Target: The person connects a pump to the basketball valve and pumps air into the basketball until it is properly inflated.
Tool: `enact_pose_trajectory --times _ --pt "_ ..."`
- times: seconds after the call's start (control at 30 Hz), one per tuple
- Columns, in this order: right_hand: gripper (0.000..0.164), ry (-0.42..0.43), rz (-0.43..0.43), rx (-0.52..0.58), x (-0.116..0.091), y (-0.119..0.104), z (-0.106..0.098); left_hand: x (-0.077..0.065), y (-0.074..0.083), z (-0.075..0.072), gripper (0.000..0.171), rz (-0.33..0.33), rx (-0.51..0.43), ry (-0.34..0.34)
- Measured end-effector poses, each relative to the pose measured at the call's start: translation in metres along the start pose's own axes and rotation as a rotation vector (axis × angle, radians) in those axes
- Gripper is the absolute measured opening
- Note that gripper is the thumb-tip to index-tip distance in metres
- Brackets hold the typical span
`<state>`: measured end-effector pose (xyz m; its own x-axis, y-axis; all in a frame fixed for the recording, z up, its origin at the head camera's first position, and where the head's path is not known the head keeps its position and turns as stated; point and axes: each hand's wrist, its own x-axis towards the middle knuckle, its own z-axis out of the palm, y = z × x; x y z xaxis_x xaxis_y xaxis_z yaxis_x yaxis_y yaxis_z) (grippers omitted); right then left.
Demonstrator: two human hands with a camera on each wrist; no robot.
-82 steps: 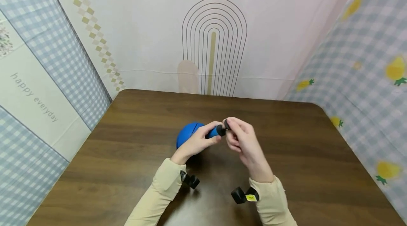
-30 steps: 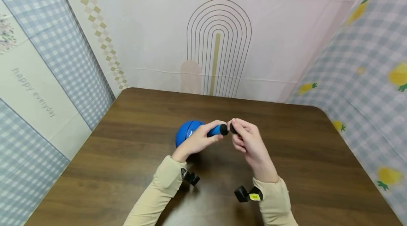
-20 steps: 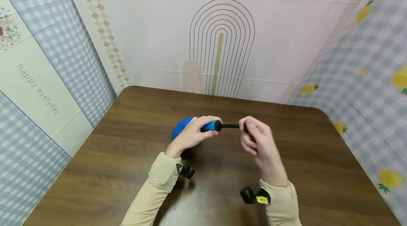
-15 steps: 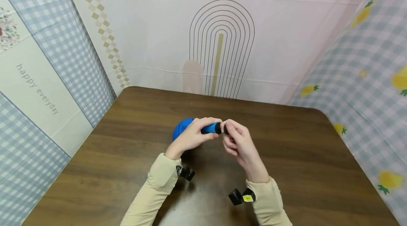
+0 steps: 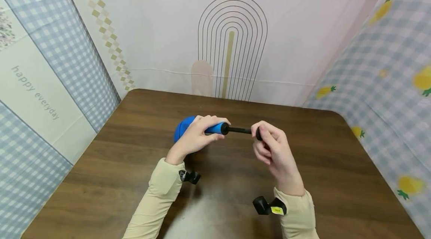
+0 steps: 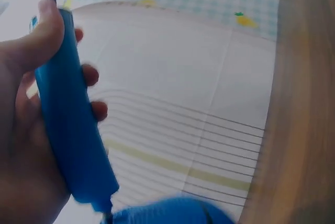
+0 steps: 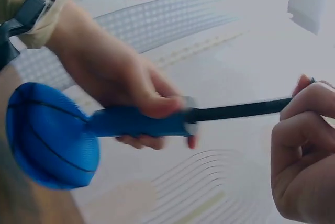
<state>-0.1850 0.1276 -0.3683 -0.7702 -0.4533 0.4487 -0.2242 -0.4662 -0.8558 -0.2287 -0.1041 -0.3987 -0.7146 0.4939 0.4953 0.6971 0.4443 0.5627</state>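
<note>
one blue pump (image 7: pixel 118 123), black rod (image 7: pixel 241 111)

The pump (image 5: pixel 214 128) is crosswise before me, above the table (image 5: pixel 323 164). At the left end of the pump is the ball (image 5: pixel 181 128). Around the pump is my left hand (image 5: pixel 196 136); to its right, the rod (image 5: pixel 240 130) reaches the handle (image 5: pixel 259 134) in my right hand (image 5: pixel 275 149). Behind the pump, past the table, is the cloth (image 5: pixel 161 33).

left hand (image 5: pixel 192 136) near frame centre, fingers curled in grip; right hand (image 5: pixel 277 151) right of centre, fingers pinching; forearms (image 5: pixel 153 201) enter from lower edge.
</note>
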Motion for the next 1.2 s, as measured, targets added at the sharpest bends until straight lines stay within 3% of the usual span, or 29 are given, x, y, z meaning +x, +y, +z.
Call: enact_pose_trajectory --times 0.13,0.3,0.43,0.6,0.7,0.8,0.9,1.1,1.2 --pt "0.028 0.02 0.091 0.056 0.007 0.027 -0.002 0.002 0.0 0.014 0.037 0.015 -0.017 0.017" --pt "0.027 0.074 0.217 -0.031 0.01 0.038 -0.003 0.002 -0.003 0.021 0.04 -0.001 -0.056 -0.011" --pt "0.026 0.075 0.181 -0.091 0.005 0.018 -0.007 0.0 -0.008 0.016 0.037 -0.044 -0.079 -0.04" --pt "0.027 0.045 0.075 -0.036 0.003 0.008 -0.009 0.001 -0.01 0.012 0.036 -0.033 -0.101 -0.009" --pt "0.027 0.048 0.129 -0.021 0.01 0.023 -0.004 0.003 -0.01 0.015 0.036 -0.007 -0.109 -0.001" --pt "0.027 0.08 0.217 -0.058 0.015 0.037 0.0 0.002 -0.009 0.017 0.039 -0.026 -0.073 -0.012" --pt "0.027 0.109 0.25 -0.109 0.014 0.037 -0.002 0.001 -0.008 0.015 0.041 -0.053 -0.03 -0.031" --pt "0.029 0.071 0.089 -0.066 0.003 0.005 -0.015 0.0 -0.01 0.007 0.037 -0.091 -0.034 -0.024" --pt "0.03 0.056 0.035 -0.03 0.002 0.001 -0.019 0.001 -0.009 0.008 0.036 -0.088 -0.038 -0.013"
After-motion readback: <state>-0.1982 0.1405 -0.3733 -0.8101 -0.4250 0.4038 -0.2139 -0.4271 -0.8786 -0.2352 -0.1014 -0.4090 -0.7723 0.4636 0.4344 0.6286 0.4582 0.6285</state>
